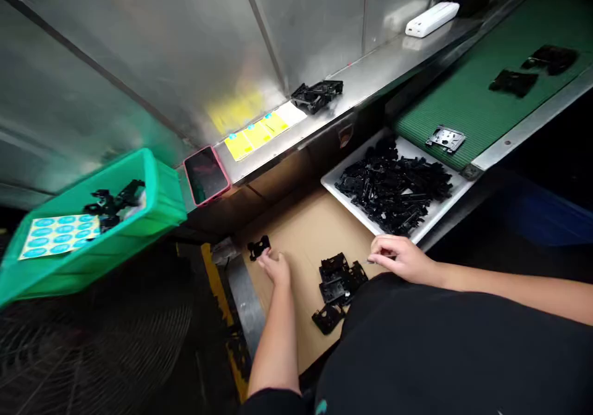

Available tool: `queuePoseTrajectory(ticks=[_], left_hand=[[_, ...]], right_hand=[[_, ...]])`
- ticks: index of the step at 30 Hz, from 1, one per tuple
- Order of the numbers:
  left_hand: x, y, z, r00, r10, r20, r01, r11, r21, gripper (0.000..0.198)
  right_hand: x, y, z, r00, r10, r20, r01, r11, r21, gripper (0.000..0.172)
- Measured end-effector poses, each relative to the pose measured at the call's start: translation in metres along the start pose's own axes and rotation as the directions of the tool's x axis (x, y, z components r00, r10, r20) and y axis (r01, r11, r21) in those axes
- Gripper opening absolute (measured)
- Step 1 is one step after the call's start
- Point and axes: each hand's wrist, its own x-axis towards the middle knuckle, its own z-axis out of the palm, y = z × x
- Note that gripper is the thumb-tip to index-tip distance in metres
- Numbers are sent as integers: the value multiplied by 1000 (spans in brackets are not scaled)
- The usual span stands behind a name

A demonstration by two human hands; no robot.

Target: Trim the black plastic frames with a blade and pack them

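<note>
Left hand [274, 268] pinches a black plastic bracket [258, 247] over the cardboard sheet [301, 236]; right hand [399, 259] hovers, fingers curled together, beside a loose heap of brackets [338, 285], whether holding anything I can't tell, with the white tray [445, 210] just beyond.

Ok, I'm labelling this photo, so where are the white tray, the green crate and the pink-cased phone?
White tray [440, 213], head view, on its bare rim.
Green crate [163, 202], head view, on its side wall.
Pink-cased phone [206, 175], head view, on its dark screen.
</note>
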Motion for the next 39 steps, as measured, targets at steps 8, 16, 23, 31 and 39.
queuePoseTrajectory(ticks=[8,16,23,31,39], left_hand=[[58,-9,-26,980,20,199,2,994,-108,46],[11,17,-12,874,-89,478,343,809,-478,42],[-104,64,-27,633,229,740,689,269,-673,63],[-180,99,-55,603,450,659,725,36,-688,71],[-199,113,-83,776,476,413,432,75,-899,95]], right_hand=[[-4,5,4,999,24,-37,-25,999,-34,17],[-1,-3,2,998,49,-39,-50,998,-28,23],[6,-4,9,1000,2,-17,-2,1000,-22,23],[3,-23,1,988,-151,-22,150,987,-52,19],[-11,-41,-16,938,-346,29,347,931,-117,9]])
